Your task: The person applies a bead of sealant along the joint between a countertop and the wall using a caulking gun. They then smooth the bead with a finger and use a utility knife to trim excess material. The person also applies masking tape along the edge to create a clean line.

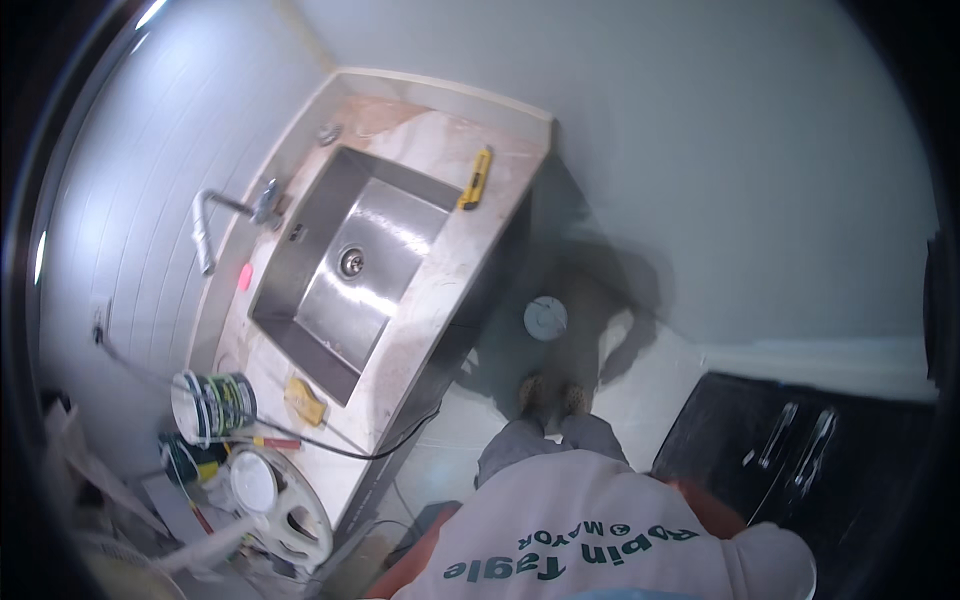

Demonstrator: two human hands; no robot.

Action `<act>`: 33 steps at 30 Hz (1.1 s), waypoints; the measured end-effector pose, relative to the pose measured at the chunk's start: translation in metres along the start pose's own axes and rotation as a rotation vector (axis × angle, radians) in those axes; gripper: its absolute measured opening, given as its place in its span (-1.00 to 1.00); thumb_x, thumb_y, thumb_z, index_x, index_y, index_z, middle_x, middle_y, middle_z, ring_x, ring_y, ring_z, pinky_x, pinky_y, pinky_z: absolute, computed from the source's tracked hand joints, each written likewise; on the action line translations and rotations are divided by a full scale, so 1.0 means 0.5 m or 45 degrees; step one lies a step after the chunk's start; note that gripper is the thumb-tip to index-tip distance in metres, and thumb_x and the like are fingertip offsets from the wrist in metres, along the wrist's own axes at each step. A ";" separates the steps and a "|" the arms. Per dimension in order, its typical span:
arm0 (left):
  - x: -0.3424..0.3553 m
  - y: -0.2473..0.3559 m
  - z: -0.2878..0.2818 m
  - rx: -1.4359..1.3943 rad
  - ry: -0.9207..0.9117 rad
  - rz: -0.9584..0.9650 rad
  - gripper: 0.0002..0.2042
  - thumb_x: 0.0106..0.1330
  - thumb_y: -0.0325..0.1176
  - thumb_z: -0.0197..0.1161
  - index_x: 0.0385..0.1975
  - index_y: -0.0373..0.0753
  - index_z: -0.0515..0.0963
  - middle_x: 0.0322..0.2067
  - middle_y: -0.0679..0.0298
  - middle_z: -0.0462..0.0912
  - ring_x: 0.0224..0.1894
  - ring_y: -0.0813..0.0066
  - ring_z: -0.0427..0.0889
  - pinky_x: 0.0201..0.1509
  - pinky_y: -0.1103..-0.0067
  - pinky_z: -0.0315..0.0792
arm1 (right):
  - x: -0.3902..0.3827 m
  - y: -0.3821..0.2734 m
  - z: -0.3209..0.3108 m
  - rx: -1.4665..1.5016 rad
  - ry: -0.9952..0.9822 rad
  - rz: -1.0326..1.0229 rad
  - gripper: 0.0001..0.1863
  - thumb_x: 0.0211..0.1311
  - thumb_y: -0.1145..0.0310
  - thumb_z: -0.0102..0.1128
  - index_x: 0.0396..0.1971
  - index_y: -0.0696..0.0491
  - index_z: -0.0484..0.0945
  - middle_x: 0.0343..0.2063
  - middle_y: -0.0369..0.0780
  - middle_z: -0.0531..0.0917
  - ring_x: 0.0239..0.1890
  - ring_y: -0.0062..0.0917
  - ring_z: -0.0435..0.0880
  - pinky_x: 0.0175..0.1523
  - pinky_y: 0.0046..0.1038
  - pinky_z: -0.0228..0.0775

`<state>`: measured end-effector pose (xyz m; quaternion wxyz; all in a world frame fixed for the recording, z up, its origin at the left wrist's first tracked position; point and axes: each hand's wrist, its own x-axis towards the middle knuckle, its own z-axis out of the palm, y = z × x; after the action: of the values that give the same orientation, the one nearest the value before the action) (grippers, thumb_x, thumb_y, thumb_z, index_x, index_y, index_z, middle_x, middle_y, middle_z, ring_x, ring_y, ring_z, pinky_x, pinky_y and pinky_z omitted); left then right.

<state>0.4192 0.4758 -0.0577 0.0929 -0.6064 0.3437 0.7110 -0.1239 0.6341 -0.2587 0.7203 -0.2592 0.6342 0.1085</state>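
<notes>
Neither of my hands shows; only parts of my bare arms appear beside my light shirt at the lower edge. To the left of my body is a stone-topped counter (415, 340) with a steel sink (385, 235) set into it. A yellow utility knife (476, 178) lies on the counter at the sink's far right corner. On the counter at the sink's near end rests a yellow block-like thing (304, 402), its kind unclear. Behind the sink stands a tap (265, 203) with a bent spout, and a small pink piece (245, 277) lies near it.
A white tub (215, 408), a red-handled tool (275, 442) and a white reel (300, 515) crowd the counter's near end. A dark cable (370, 456) loops over its edge. A round white lid or bucket (545, 318) is ahead of my feet. At right lies a black panel (800, 470).
</notes>
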 end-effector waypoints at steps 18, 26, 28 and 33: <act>0.051 0.198 0.089 0.226 0.326 0.402 -0.53 0.44 -0.18 0.21 0.27 -0.27 0.56 0.19 -0.08 0.60 0.25 0.19 0.59 0.29 0.41 0.43 | -0.183 -0.323 -0.321 -0.199 0.144 -0.415 -0.50 0.29 0.24 0.23 0.24 0.01 0.59 -0.03 -0.13 0.76 -0.03 -0.32 0.74 0.10 -0.22 0.57; 0.051 0.399 0.139 0.335 0.456 0.602 -0.55 0.40 -0.21 0.23 0.23 -0.27 0.59 0.13 -0.07 0.63 0.19 0.21 0.63 0.23 0.41 0.45 | -0.218 -0.395 -0.419 -0.300 0.129 -0.574 -0.51 0.29 0.25 0.25 0.21 0.01 0.61 -0.01 -0.15 0.76 -0.02 -0.35 0.74 0.12 -0.25 0.57; 0.038 0.402 0.149 0.328 0.486 0.617 -0.55 0.39 -0.22 0.24 0.22 -0.27 0.59 0.11 -0.07 0.64 0.17 0.22 0.63 0.22 0.41 0.46 | -0.224 -0.407 -0.418 -0.347 0.112 -0.588 -0.52 0.28 0.26 0.26 0.21 0.02 0.61 -0.01 -0.15 0.76 -0.01 -0.35 0.74 0.12 -0.25 0.57; 0.018 0.375 0.154 0.348 0.497 0.636 -0.56 0.36 -0.24 0.25 0.19 -0.27 0.61 0.07 -0.06 0.66 0.14 0.24 0.66 0.19 0.41 0.48 | -0.237 -0.401 -0.382 -0.430 0.107 -0.619 -0.53 0.28 0.27 0.27 0.19 0.02 0.62 0.00 -0.16 0.76 0.00 -0.37 0.74 0.13 -0.26 0.56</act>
<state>0.2526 0.3794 0.0065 -0.0711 -0.6100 0.5849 0.5298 -0.2110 0.3879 -0.1082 0.6450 -0.5238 0.5558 0.0259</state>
